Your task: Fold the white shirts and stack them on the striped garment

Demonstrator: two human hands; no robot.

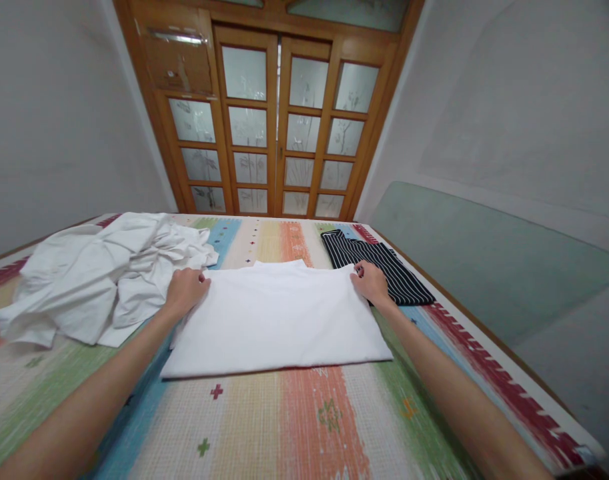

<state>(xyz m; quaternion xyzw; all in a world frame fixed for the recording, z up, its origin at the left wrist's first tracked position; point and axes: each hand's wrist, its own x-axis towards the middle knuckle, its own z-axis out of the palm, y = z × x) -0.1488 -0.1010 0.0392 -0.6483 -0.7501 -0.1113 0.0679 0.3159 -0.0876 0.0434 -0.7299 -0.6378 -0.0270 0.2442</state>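
A white shirt (279, 320) lies folded into a wide, flat shape on the bed in front of me, with a bit of what looks like its collar showing at the far edge. My left hand (188, 291) pinches its far left corner. At the far right corner, my right hand (371, 281) has its fingers closed on the same cloth. Just left of my left hand is a loose heap of white clothes (104, 273). A folded black-and-white striped garment (379, 267) lies beyond and beside my right hand.
A colourful striped bedspread (254, 427) covers the surface under the clothes. Wooden doors (278, 127) with glass panes stand behind the far edge. White walls rise on both sides, and a pale green panel (474, 260) is on the right wall.
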